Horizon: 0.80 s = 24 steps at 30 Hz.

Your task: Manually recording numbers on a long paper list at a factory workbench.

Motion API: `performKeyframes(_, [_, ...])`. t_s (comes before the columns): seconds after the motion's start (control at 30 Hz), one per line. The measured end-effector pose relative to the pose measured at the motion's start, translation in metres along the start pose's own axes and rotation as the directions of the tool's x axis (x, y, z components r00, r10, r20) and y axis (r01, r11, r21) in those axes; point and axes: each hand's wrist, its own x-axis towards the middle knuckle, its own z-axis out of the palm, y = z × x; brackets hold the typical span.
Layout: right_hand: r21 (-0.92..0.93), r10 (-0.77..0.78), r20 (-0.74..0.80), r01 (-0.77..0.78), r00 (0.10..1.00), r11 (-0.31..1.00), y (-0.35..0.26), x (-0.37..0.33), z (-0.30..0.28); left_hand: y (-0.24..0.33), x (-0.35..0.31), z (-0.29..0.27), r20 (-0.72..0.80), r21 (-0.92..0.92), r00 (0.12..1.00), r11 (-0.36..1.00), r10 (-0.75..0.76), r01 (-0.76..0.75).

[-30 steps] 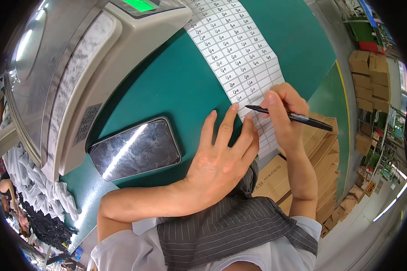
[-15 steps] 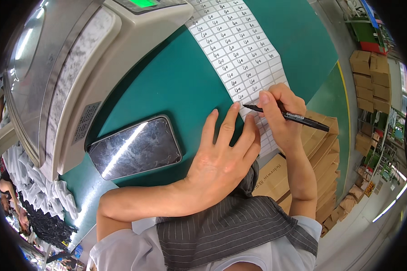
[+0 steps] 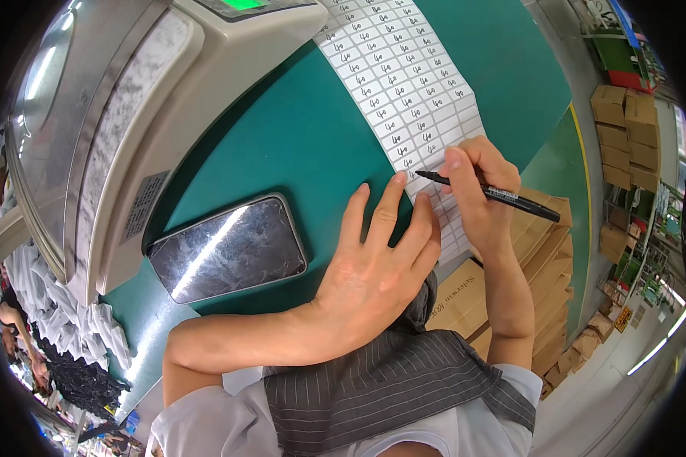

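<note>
A white sheet of small blank-bordered labels (image 3: 392, 65) lies across the green table, many of its cells marked by hand in black ink. Between the thumb and fingers of my right hand (image 3: 480, 183) is a black marker pen (image 3: 511, 199), its tip at a cell near the sheet's left edge. My left hand (image 3: 385, 251) lies with fingers spread, its fingertips on the sheet's lower left edge and the table beside it. Left of that hand rests a dark smartphone (image 3: 232, 247) with a scratched, glossy screen.
A large scale (image 3: 141, 129) with a lit green display takes up the left side of the green table (image 3: 305, 129). White bundled items (image 3: 61, 305) and a black heap (image 3: 76, 373) lie at the lower left. Cardboard boxes (image 3: 541, 274) stand beside the table; more boxes (image 3: 625, 129) are stacked far right.
The pen tip has shifted slightly right and up, with a fresh ink mark left in the cell by it. My right hand moved a little right; my left stayed in place.
</note>
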Motion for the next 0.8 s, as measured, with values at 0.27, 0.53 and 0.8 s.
performKeyframes(0.27, [0.056,0.024,0.013,-0.025,1.0,0.998,-0.004,0.0,-0.003,0.0,0.0,0.001,-0.012,-0.009,1.0,1.0,0.004,-0.004])
performKeyframes(0.53, [0.069,0.047,-0.059,-0.043,0.997,0.997,0.005,0.008,-0.021,0.001,0.001,0.0,0.0,-0.002,1.0,1.0,0.005,-0.005])
performKeyframes(0.8, [0.076,0.046,-0.057,-0.041,0.997,0.996,0.003,0.009,-0.014,0.001,0.001,0.002,0.004,0.024,1.0,1.0,0.006,-0.006])
